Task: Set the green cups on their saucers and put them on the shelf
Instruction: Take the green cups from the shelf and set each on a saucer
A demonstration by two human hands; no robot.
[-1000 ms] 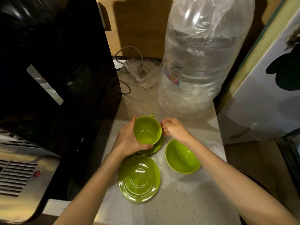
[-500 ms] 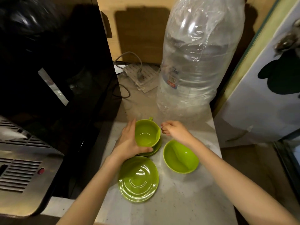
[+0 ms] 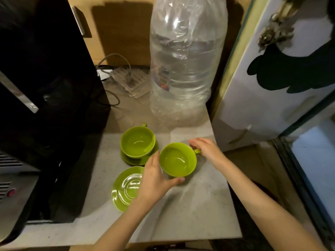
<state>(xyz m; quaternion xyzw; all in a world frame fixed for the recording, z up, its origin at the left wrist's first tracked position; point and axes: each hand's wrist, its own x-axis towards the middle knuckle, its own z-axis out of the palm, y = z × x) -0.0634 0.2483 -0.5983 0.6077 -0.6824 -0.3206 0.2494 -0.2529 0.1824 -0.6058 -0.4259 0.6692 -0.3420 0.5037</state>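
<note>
Between our two hands sits the second cup (image 3: 178,160), its handle pointing right into our right hand (image 3: 208,150) fingers, which pinch it. Our left hand (image 3: 154,182) cups its near wall; the empty saucer (image 3: 125,187) lies just left on the tabletop (image 3: 199,211).

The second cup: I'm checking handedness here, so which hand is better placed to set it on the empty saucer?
Left, probably. The left hand cups the second cup beside the empty saucer; the right hand only pinches its handle.
</note>
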